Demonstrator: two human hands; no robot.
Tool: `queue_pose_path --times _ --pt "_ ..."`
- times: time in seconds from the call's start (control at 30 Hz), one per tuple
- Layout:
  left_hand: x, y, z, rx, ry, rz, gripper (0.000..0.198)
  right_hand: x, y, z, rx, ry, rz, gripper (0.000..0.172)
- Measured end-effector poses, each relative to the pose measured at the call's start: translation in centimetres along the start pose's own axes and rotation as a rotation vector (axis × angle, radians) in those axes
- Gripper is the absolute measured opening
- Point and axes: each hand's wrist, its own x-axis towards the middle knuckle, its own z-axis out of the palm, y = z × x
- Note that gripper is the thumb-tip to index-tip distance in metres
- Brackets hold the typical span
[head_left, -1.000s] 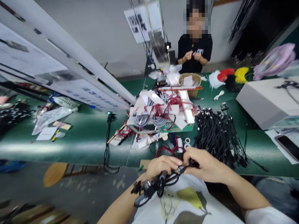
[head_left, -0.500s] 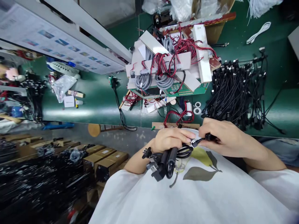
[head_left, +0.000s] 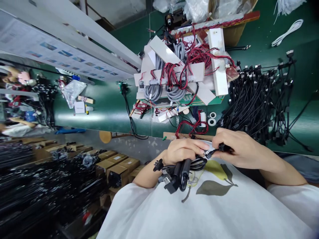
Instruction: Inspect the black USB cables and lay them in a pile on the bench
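Close to my body, my left hand [head_left: 183, 150] is closed round a bundle of black cables [head_left: 178, 172]. Several plugs and thick black ends hang below its fingers, one with a metal USB-type tip. My right hand [head_left: 236, 147] pinches a black cable end [head_left: 223, 147]. Between the two hands, a small connector with white markings [head_left: 207, 153] touches or nearly touches my left fingertips. My fingers hide part of the cables. Beyond my right hand, a large pile of black cables [head_left: 251, 103] lies on the green table [head_left: 107, 109].
A tester box topped with white boards, red wires and grey cables [head_left: 174, 76] stands ahead. Two white tape rolls [head_left: 212, 121] lie near the table edge. A white cable [head_left: 286, 33] is at the far right. Cardboard boxes [head_left: 122, 169] stand left; a co-worker's arm [head_left: 23, 122] shows far left.
The view has turned slightly, so the table and its contents sit a little further right. Both hands keep almost the same pose, with the same cables between them.
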Motion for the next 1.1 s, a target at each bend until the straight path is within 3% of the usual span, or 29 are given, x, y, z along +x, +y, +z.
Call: queue_pose_path --times 0.4,0.7,0.77,0.93,1.1 --pt "3.8 -2.3 1.0 0.006 0.081 -0.091 0.010 0.8 3.9 -3.5 0.086 -0.044 0.051 0.006" --pt "5.9 -4.3 1.0 -0.033 0.049 -0.121 0.009 0.9 6.5 -5.0 0.114 0.011 0.004 0.007" --pt "6.1 -4.9 1.2 -0.029 0.051 -0.114 0.006 0.9 6.8 -5.2 0.111 0.018 -0.004 0.007" --pt "5.7 -6.2 2.2 0.019 0.136 -0.070 0.036 0.7 7.1 -5.4 0.109 0.036 -0.019 0.007" --pt "4.2 -6.7 1.7 0.015 0.047 -0.144 0.026 0.6 7.0 -5.4 0.093 0.037 -0.034 0.008"
